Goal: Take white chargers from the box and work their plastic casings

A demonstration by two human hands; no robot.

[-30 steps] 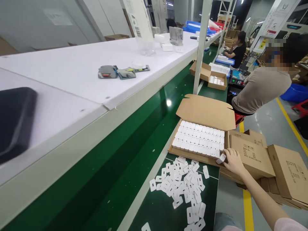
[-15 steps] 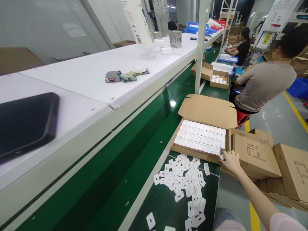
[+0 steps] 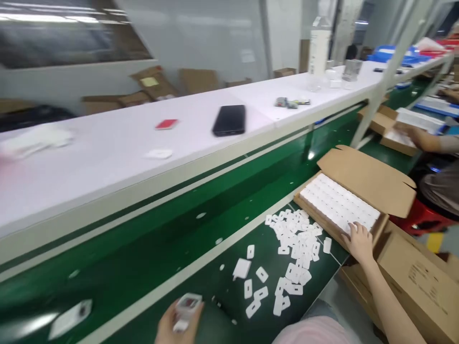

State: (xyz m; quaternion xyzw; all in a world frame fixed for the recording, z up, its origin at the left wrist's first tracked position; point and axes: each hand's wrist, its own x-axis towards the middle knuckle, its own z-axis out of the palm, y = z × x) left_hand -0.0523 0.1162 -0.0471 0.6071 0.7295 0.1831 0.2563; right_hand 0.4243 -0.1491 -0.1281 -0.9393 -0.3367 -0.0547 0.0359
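White housing (image 3: 190,301) is sitting in the left hand (image 3: 177,336), well apart from the open carton (image 3: 369,173) and off to its left; a dark opening is showing in its upper face. The thumb and fingers of that grip are clamping its sides, and a second white part is showing below, too blurred to tell whether it is separate. The right hand (image 3: 359,243) is hanging over the carton's near wall, its fingertips touching the front of the packed white blocks (image 3: 339,203); whether that grip is pinching one, I cannot tell. Judging by what is showing, the carton is already holding rows across most of its floor, the corner under the right hand being hidden. Many loose white plates (image 3: 292,234) are remaining outside, lying on the table (image 3: 319,273) beside the carton's near wall and scattering leftward.
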